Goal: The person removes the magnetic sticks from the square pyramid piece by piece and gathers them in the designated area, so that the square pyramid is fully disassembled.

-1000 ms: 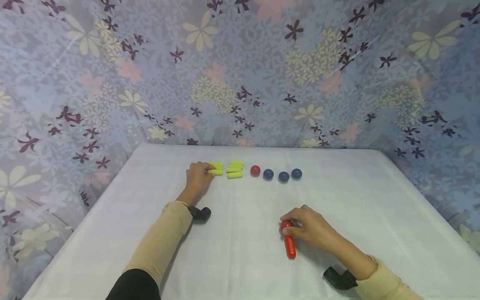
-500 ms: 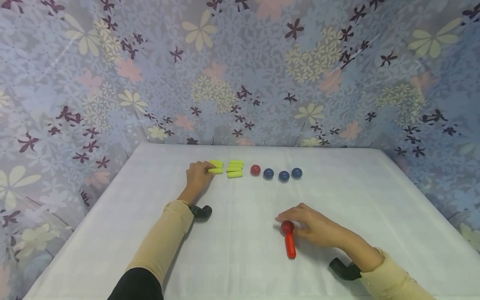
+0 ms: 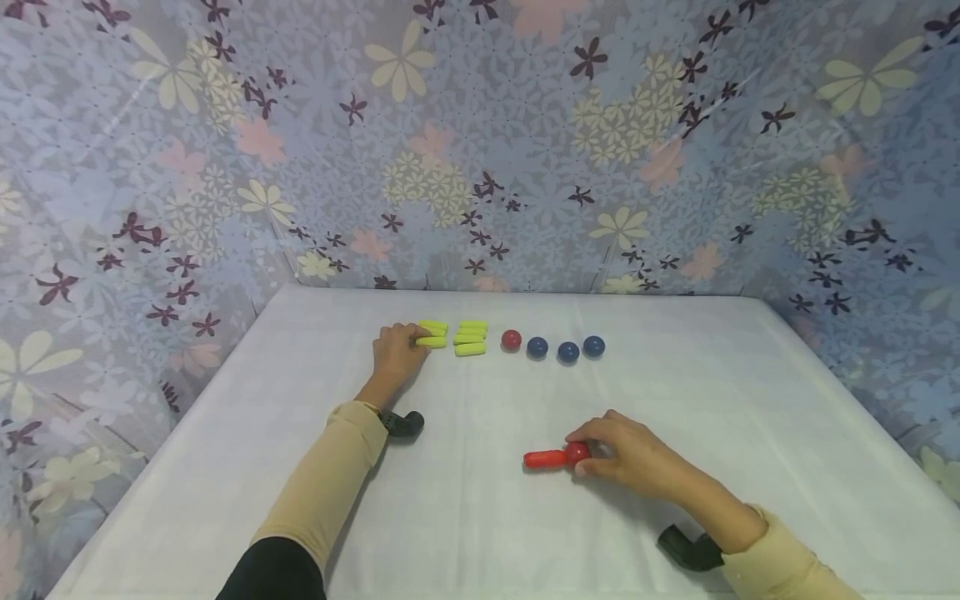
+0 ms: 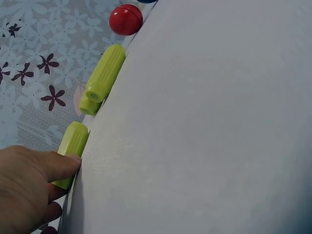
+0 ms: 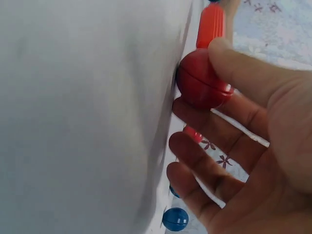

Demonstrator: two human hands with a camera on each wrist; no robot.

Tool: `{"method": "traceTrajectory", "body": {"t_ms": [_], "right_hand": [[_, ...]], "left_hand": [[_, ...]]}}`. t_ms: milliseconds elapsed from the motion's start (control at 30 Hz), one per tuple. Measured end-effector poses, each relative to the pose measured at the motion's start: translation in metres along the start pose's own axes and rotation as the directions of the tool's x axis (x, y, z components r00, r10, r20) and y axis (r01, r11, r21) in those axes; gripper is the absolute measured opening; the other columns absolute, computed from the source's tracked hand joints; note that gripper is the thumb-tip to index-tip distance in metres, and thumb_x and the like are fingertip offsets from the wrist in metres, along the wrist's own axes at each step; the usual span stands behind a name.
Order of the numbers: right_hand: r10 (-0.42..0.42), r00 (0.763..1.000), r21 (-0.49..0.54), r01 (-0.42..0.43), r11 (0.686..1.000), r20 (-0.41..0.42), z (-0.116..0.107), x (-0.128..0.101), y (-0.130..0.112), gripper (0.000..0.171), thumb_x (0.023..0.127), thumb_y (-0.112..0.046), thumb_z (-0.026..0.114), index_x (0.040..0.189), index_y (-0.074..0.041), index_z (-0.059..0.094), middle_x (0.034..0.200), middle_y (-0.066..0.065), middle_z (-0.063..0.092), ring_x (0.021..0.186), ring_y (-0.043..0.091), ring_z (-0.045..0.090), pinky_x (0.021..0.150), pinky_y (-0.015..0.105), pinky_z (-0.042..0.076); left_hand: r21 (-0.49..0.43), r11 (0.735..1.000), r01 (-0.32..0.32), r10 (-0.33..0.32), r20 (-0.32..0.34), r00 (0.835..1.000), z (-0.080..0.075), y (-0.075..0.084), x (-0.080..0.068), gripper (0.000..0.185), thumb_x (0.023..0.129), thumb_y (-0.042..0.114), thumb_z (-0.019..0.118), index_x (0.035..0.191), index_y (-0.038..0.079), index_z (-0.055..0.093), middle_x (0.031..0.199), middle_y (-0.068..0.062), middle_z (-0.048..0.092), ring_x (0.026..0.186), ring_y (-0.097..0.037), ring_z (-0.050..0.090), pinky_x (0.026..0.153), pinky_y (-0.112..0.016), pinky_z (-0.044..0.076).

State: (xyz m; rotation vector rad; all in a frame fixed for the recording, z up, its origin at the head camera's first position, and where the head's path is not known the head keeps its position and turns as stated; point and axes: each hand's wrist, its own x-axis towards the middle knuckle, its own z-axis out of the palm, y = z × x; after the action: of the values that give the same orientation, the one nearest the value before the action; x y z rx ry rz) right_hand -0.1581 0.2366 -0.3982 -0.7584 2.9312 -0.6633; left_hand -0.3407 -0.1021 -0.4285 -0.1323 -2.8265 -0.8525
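Observation:
My right hand (image 3: 594,454) pinches a red ball (image 3: 577,452) between thumb and fingers on the white table (image 3: 712,392). A red cylinder (image 3: 544,458) sticks out of the ball to the left, lying flat. The right wrist view shows the red ball (image 5: 202,85) held by the thumb above and fingers (image 5: 195,156) below, with the red cylinder (image 5: 210,24) beyond. At the far side my left hand (image 3: 408,343) pinches the end of a yellow cylinder (image 3: 432,342). In the left wrist view the thumb (image 4: 56,163) lies on that yellow cylinder (image 4: 74,142).
Several more yellow cylinders (image 3: 470,337) lie just right of the left hand. A red ball (image 3: 511,339) and three blue balls (image 3: 567,352) continue the row to the right. Flowered sheets wall the table on three sides. A black camera mount (image 3: 405,423) sits at each wrist.
The red cylinder on the ball swung from pointing toward me to pointing left. My right hand briefly loosened over the ball and now pinches it again. The left hand stayed put.

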Motion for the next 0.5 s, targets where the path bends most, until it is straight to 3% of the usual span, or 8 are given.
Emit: {"method": "traceTrajectory", "body": {"t_ms": [167, 300, 400, 500], "right_hand": [[0.039, 0.999, 0.017, -0.038, 0.999, -0.031, 0.004, 0.001, -0.002, 0.037, 0.076, -0.036, 0.075, 0.108, -0.019, 0.069, 0.098, -0.013, 0.068, 0.087, 0.006, 0.052, 0.076, 0.026, 0.046], [0.034, 0.998, 0.002, -0.034, 0.999, -0.046, 0.005, 0.000, -0.002, 0.036, 0.076, -0.036, 0.075, 0.107, -0.019, 0.070, 0.098, -0.012, 0.068, 0.088, 0.007, 0.055, 0.078, 0.028, 0.047], [0.046, 0.998, -0.010, -0.047, 0.999, -0.047, 0.004, 0.000, -0.002, 0.036, 0.075, -0.036, 0.075, 0.107, -0.020, 0.070, 0.098, -0.012, 0.068, 0.089, 0.007, 0.055, 0.079, 0.029, 0.048], [0.050, 0.998, -0.012, -0.050, 0.999, -0.042, 0.005, 0.000, 0.000, 0.037, 0.075, -0.038, 0.074, 0.108, -0.020, 0.070, 0.099, -0.011, 0.069, 0.089, 0.007, 0.055, 0.079, 0.030, 0.048]], "left_hand": [[-0.051, 0.999, 0.011, -0.013, -0.026, 1.000, -0.003, -0.002, -0.006, 0.038, 0.085, 0.024, 0.065, 0.121, 0.014, 0.062, 0.118, -0.010, 0.058, 0.113, -0.030, 0.044, 0.099, -0.047, 0.032], [-0.156, 0.987, -0.038, 0.028, -0.070, 0.997, -0.007, 0.013, -0.027, 0.039, 0.086, 0.024, 0.064, 0.123, 0.012, 0.059, 0.117, -0.012, 0.058, 0.114, -0.031, 0.043, 0.099, -0.048, 0.031], [-0.246, 0.961, -0.128, 0.130, -0.011, 0.991, -0.005, 0.035, -0.056, 0.033, 0.088, 0.025, 0.062, 0.119, 0.013, 0.062, 0.113, -0.010, 0.062, 0.110, -0.028, 0.048, 0.099, -0.048, 0.032], [-0.324, 0.927, -0.188, 0.240, 0.131, 0.962, 0.002, 0.056, -0.093, 0.032, 0.089, 0.026, 0.063, 0.118, 0.014, 0.063, 0.109, -0.005, 0.065, 0.106, -0.023, 0.051, 0.098, -0.045, 0.035]]}}
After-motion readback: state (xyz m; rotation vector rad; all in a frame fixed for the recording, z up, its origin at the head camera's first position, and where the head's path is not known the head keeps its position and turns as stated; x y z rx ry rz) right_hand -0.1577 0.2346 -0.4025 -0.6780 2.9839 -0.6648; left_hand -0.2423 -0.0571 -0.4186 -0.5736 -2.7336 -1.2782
